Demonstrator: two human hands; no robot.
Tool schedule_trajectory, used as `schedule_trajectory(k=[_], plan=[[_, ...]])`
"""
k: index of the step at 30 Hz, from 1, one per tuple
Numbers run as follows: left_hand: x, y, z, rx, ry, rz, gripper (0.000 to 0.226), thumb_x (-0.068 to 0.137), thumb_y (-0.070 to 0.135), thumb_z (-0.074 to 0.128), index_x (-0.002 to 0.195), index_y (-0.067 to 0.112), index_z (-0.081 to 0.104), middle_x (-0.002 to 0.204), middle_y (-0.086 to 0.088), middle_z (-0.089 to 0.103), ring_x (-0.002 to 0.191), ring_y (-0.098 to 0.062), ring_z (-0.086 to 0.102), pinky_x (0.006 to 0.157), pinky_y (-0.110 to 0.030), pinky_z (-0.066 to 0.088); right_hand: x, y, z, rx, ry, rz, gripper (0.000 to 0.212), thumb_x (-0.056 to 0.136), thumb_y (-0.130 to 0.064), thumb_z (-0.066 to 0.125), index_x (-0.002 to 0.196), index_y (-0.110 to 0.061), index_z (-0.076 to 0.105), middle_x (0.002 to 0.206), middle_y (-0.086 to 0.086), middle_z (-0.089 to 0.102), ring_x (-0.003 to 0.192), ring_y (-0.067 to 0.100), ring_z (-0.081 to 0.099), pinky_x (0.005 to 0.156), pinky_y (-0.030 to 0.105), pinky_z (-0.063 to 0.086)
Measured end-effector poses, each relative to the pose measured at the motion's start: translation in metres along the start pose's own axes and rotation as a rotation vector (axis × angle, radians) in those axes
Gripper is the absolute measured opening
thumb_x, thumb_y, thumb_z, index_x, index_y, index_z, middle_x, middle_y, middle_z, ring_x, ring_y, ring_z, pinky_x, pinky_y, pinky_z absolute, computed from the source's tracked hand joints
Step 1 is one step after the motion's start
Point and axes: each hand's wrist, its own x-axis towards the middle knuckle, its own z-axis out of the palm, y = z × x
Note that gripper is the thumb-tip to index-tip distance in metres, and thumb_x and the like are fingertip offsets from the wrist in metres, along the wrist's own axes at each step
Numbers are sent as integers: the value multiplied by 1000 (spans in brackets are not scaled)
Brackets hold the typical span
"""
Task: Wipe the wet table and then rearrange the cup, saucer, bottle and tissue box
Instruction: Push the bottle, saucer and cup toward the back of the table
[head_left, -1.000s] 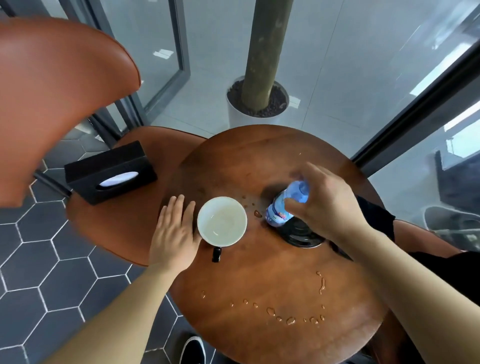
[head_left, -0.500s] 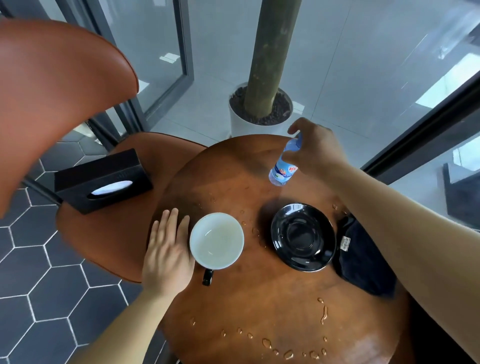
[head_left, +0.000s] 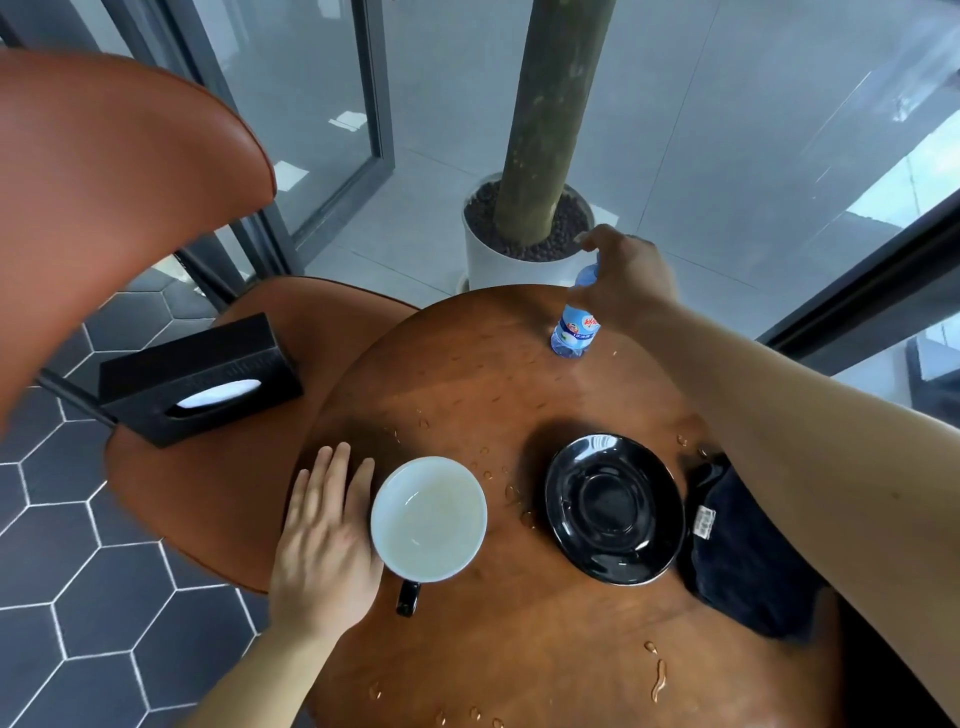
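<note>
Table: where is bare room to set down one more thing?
Bare wood lies between the bottle and the cup, and on the near part of the table below the cup and saucer, though droplets dot it. Crowded: left hand, cup, saucer and dark cloth fill the middle row.

The saucer (head_left: 613, 506) and tissue box (head_left: 208, 364) are black, the cup (head_left: 428, 519) white inside, the bottle (head_left: 574, 332) blue-labelled, the table (head_left: 519, 649) brown.

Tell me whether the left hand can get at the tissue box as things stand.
Probably yes. The left hand lies flat and holds nothing beside the cup; the tissue box sits on the chair seat to its left, nothing between them.
</note>
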Motion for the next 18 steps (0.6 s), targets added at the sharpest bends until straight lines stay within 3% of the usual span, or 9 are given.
schedule_trajectory(k=[7, 11, 14, 18], plan=[[0, 0, 0, 13, 3, 1, 65, 90, 34, 33, 146, 1, 45, 157, -27, 35, 149, -43, 30, 118, -58, 32, 0, 21, -7, 31, 15, 68, 61, 80, -24, 78, 135, -15, 54, 120, 17, 60, 110, 35, 58, 77, 31, 38], [-1, 0, 1, 22, 3, 4, 66, 87, 28, 55, 146, 1, 45, 157, -28, 35, 148, -44, 30, 117, -60, 34, -4, 26, -6, 47, 22, 45, 70, 79, -22, 77, 142, -16, 47, 124, 17, 56, 110, 35, 58, 79, 32, 41], [-1, 0, -1, 36, 5, 9, 65, 89, 31, 45, 147, 2, 44, 157, -27, 35, 149, -43, 29, 119, -57, 31, -7, 28, -4, 50, 35, 33, 76, 77, -25, 79, 143, -15, 44, 130, 18, 51, 113, 38, 56, 89, 40, 46], [0, 2, -3, 29, -17, -5, 73, 81, 21, 70, 147, 2, 44, 157, -27, 34, 149, -43, 28, 120, -57, 30, -20, 28, -7, -32, 138, -76, 65, 78, -19, 77, 138, -9, 53, 141, 19, 44, 129, 42, 40, 99, 42, 42]])
